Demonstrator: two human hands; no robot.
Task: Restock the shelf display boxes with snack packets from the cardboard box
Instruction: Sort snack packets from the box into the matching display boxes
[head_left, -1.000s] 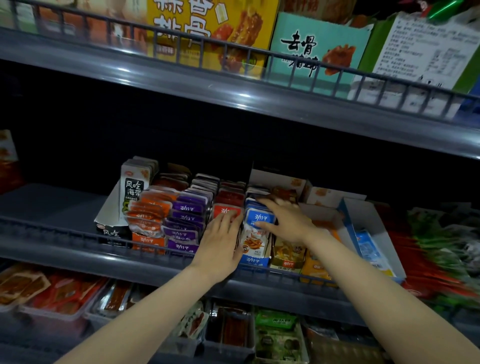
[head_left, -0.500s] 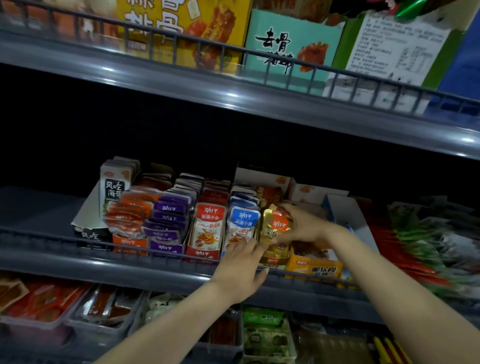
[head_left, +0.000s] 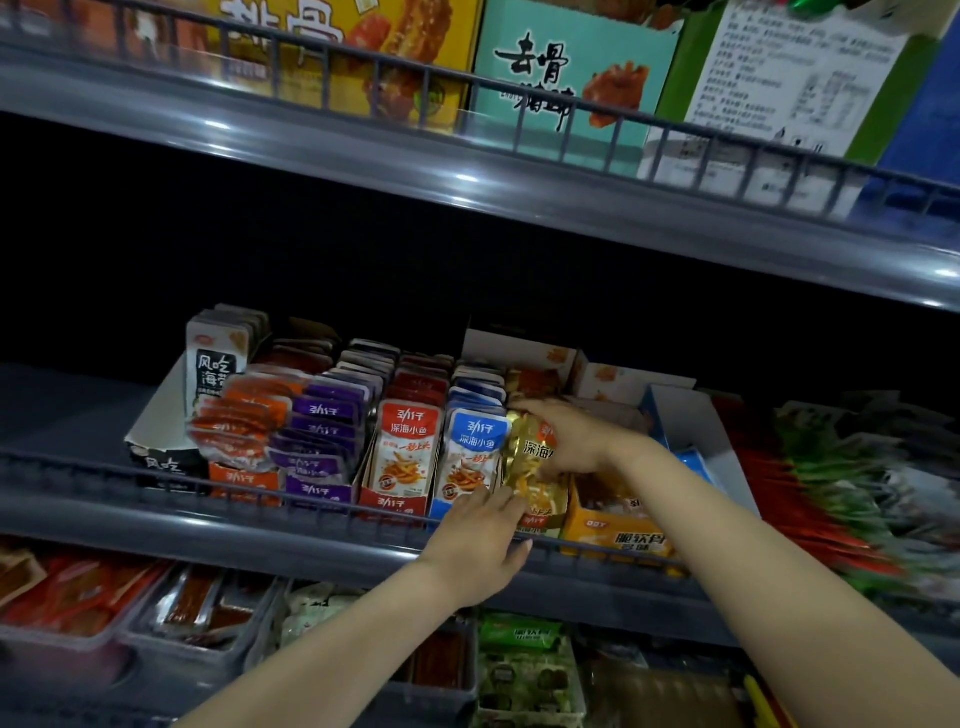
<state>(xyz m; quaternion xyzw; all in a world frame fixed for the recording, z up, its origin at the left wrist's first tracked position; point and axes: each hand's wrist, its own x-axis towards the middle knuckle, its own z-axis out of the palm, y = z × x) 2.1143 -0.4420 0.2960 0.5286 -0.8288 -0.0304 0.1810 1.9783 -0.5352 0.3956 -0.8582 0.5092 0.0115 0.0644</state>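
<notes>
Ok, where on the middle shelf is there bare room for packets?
Bare shelf lies left of the leftmost box, behind the wire rail. The blue display box beside the gold packet in the right hand shows bare white wall. Crowded: orange, purple, red, blue packet rows and the heaped packets far right.

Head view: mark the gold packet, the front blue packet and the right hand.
gold packet (head_left: 530, 486): head view, lower part of its front face.
front blue packet (head_left: 475, 457): head view, middle of its front face.
right hand (head_left: 579, 441): head view, back of the hand gripping the gold packet.
</notes>
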